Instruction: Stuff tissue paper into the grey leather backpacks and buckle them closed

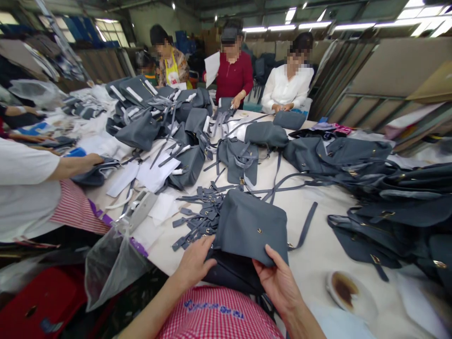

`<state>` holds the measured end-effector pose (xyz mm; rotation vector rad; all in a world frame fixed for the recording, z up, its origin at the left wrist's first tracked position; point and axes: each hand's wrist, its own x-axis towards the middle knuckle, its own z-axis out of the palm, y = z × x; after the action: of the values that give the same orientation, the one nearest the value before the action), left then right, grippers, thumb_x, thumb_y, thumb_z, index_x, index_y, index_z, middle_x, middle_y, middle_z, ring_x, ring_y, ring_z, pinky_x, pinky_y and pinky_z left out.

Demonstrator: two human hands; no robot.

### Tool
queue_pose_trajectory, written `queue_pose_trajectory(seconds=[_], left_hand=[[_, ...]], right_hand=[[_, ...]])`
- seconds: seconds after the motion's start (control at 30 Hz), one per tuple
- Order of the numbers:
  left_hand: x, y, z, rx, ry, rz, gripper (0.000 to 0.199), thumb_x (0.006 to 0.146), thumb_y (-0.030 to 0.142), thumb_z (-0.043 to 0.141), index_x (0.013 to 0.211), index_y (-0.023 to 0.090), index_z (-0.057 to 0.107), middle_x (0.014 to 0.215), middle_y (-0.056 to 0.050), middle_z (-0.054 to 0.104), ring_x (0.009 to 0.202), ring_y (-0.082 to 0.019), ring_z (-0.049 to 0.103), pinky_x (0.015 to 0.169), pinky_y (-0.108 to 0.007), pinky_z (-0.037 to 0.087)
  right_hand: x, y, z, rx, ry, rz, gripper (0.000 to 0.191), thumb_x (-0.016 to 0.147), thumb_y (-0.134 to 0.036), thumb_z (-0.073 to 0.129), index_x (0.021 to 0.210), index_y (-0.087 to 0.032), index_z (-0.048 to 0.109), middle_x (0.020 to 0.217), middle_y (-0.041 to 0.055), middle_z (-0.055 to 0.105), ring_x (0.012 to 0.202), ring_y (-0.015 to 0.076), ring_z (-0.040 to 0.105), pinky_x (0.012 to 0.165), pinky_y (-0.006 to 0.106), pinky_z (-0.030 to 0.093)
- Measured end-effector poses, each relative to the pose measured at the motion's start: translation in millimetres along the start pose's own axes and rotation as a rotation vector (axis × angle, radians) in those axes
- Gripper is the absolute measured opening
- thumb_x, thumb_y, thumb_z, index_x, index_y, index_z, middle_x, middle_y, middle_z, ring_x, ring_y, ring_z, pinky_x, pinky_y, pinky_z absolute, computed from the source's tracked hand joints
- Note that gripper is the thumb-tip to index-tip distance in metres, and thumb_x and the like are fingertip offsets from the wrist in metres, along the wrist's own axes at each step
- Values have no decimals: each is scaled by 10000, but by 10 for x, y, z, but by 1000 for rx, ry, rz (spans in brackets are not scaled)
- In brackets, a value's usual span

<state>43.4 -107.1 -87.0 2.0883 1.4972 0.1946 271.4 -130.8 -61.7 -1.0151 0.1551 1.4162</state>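
Observation:
A dark grey-blue bag lies at the table's near edge, its flap with a small gold-coloured metal fitting facing up. My right hand pinches the flap's lower edge, thumb on top and fingers underneath. Beside the bag's left edge is my left hand, thumb spread from the fingers and nothing visibly gripped; whether its fingertips touch the bag I cannot tell. Just left of the bag, a pile of short buckle straps spreads over the table. A long strap with a metal end extends from the bag's right side.
Many similar bags are heaped at the table's middle and right. A dish with brown contents stands near right. Plastic sheeting hangs at left. Co-workers stand opposite; another person's arm reaches in from the left.

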Motion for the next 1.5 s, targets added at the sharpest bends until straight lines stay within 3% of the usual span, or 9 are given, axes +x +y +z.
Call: queue_pose_trajectory(seconds=[0.13,0.27,0.37,0.5,0.63,0.77,0.93,1.17,1.5], left_hand=[[50,127,-33,-104,59,11,216,891,237,452,800,201,644,828,-44,682,811,-190,624,772,-289,446],[-1,133,-163,-292,67,32,180,841,204,502,707,195,622,682,2,634,688,-156,582,680,-258,398],[-6,117,-150,-445,122,-27,66,774,172,550,750,195,607,633,32,590,627,-139,547,635,-248,379],[46,100,-32,-699,188,-91,65,742,182,580,770,203,526,591,64,532,569,-125,523,580,-236,379],[97,89,34,-858,248,-102,116,710,147,576,779,206,504,628,65,534,593,-119,540,583,-228,406],[111,9,43,-1059,238,-124,144,706,153,568,825,200,502,638,52,566,589,-118,560,597,-238,447],[102,-132,9,-1262,227,-248,172,705,200,580,851,190,489,697,14,619,608,-126,600,597,-250,483],[159,-69,-131,-822,325,-102,140,775,161,553,827,185,681,812,-28,623,761,-151,585,666,-253,451],[264,-102,-140,-463,323,203,182,879,154,485,786,191,637,917,-65,603,916,-184,566,828,-302,451]], right_hand=[[-137,-59,-78,-173,-120,87,285,686,-329,785,918,-212,669,897,3,769,830,175,722,711,289,601],[-479,-83,-40,-962,-557,240,364,754,-506,681,683,-149,675,779,83,753,745,198,702,636,259,543],[-566,-31,136,-1390,-674,-97,290,840,-415,585,723,-171,687,644,30,704,577,141,625,562,227,484],[-229,155,407,-1573,-748,-568,348,846,-231,483,1156,-196,637,1120,100,714,736,183,677,741,315,524],[165,358,574,-1877,-901,-667,433,783,-119,511,1184,-228,631,1106,95,728,964,252,680,836,339,493],[305,440,671,-1765,-1010,-471,233,842,-188,480,905,-224,701,818,35,748,717,178,692,693,254,505],[384,476,698,-1630,-851,-129,204,824,-266,487,792,-196,675,448,-49,574,400,119,566,448,192,452],[452,494,717,-1583,-820,-106,178,812,-279,514,721,-199,645,453,-53,593,414,104,565,466,180,449],[617,449,665,-1401,-850,70,175,789,-325,563,707,-181,619,428,-71,570,373,86,513,439,185,413]])
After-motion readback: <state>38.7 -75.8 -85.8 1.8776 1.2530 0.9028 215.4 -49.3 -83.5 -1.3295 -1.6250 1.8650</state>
